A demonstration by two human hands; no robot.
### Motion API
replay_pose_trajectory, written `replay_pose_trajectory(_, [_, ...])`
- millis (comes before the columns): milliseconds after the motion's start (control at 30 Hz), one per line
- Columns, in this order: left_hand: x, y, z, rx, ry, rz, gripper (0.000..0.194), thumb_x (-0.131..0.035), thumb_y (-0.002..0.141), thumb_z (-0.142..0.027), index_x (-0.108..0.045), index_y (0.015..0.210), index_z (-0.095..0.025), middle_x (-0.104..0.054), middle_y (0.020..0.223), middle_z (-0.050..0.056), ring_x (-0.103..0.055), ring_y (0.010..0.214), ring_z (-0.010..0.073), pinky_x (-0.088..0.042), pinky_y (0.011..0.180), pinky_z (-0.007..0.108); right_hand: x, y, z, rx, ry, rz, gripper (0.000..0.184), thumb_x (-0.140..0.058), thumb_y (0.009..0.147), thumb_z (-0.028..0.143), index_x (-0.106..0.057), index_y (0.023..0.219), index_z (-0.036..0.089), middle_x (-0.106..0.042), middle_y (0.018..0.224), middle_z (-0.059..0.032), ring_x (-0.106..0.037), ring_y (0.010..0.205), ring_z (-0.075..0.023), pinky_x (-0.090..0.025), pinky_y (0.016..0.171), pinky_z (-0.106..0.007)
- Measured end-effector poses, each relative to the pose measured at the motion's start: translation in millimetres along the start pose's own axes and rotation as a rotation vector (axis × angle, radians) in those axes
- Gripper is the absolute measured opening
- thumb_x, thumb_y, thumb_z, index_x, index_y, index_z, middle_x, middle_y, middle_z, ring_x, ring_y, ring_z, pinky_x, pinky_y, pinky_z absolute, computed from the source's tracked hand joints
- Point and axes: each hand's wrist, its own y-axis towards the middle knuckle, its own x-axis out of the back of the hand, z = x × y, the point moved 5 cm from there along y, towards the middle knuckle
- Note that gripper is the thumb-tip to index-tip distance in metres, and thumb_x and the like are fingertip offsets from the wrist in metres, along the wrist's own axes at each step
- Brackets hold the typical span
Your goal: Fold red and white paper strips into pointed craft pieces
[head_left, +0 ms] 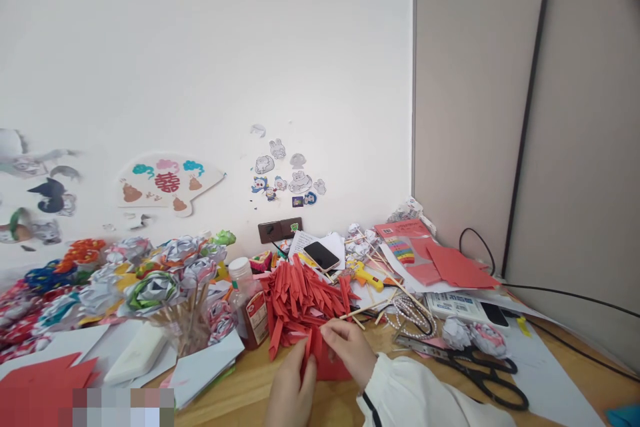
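Observation:
A piece of red paper [333, 368] is held between my two hands at the front of the table. My left hand [295, 380] pinches its left part between thumb and fingers. On its other side, my right hand [353, 350] closes thumb and forefinger at the upper edge. The fingers partly hide the paper, so its exact folds cannot be made out. Right behind my hands lies a heap of folded red paper strips [295, 290]. To the right of my right sleeve rest large black-handled scissors [480, 370].
A bottle of brown liquid [250, 313] stands left of the heap. Paper flowers [155, 290] fill the left side. Behind are a phone [321, 256] and a yellow glue gun [369, 277]. Red paper sheets [457, 267] and a black cable [575, 292] lie on the right.

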Motion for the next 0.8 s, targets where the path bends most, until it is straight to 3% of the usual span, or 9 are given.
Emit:
replay_pose_trajectory(100, [1.3,1,2,0.018,0.020,-0.032,0.032,-0.041,0.072,-0.030,-0.054,0.095,-0.012,-0.059,0.101,0.014,-0.052,0.092,0.0241,-0.038,0.081,0.033,0,1,-7,-0.044,0.047,0.023,0.036,-0.050,0.067,0.047,-0.057,0.071,0.013,-0.046,0.058,0.0012,-0.040,0.045,-0.0068,-0.034,0.045,-0.020])
replay_pose_trajectory(300, [0.0,1,-13,-0.033,-0.046,0.044,0.023,-0.043,0.072,-0.030,-0.058,0.083,-0.017,-0.064,0.085,0.008,-0.057,0.075,0.0200,-0.043,0.069,0.028,-1,2,-9,-0.058,0.047,0.048,0.034,-0.055,0.063,0.046,-0.059,0.071,0.013,-0.051,0.058,0.0002,-0.041,0.048,-0.0077,-0.035,0.047,-0.020])
replay_pose_trajectory(500, [-3.0,4,-12,0.039,-0.179,0.133,0.023,-0.047,0.069,-0.030,-0.060,0.080,-0.015,-0.065,0.080,0.005,-0.055,0.079,0.0209,-0.041,0.073,0.028,3,3,-14,-0.081,-0.034,0.029,0.030,-0.061,0.057,0.041,-0.057,0.065,0.013,-0.050,0.054,0.0018,-0.042,0.049,-0.0083,-0.034,0.048,-0.020])
replay_pose_trajectory(667, [-4.7,5,-7,0.094,-0.223,0.147,0.023,-0.047,0.068,-0.033,-0.059,0.066,-0.013,-0.062,0.065,0.002,-0.054,0.066,0.0180,-0.042,0.062,0.024,10,4,-14,-0.072,-0.152,0.008,0.023,-0.064,0.055,0.036,-0.058,0.060,0.014,-0.053,0.054,0.0015,-0.045,0.052,-0.0097,-0.035,0.050,-0.021])
replay_pose_trajectory(800, [-10.3,2,-3,0.184,-0.315,0.177,0.023,-0.047,0.068,-0.035,-0.056,0.069,-0.014,-0.058,0.060,0.000,-0.052,0.058,0.0153,-0.041,0.053,0.022,11,5,-16,-0.095,-0.178,0.038,0.018,-0.063,0.055,0.030,-0.059,0.061,0.014,-0.055,0.056,0.0008,-0.047,0.053,-0.0105,-0.037,0.052,-0.021])
